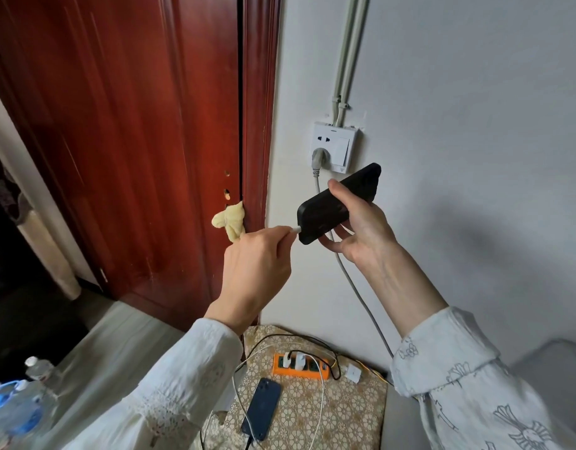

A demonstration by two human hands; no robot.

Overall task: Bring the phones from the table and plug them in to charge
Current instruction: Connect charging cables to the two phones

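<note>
Head camera is looking down past two white sleeves toward a corner by a dark red door point(127, 125). The right hand point(361, 228) is holding a black phone point(337, 203) up in front of the wall, thumb curled over its upper edge and fingers wrapping under its lower side, the phone tilting with its far end up near the wall socket point(335, 146). The left hand point(257, 258) is pinching a white charging plug point(293, 229) between thumb and curled fingers, its tip touching the near bottom end of the black phone; whether it is seated fully I cannot tell. A grey cable point(355, 287) is hanging from the socket down behind the right wrist. Below, a second, dark blue phone point(262, 407) is lying face down on a patterned cushion point(345, 417) with a cable at its near end, just beside an orange power strip point(301, 365) carrying a white charger. A yellowish cloth point(230, 219) is sticking out at the door's edge, and water bottles point(17, 407) are standing at the lower left
</note>
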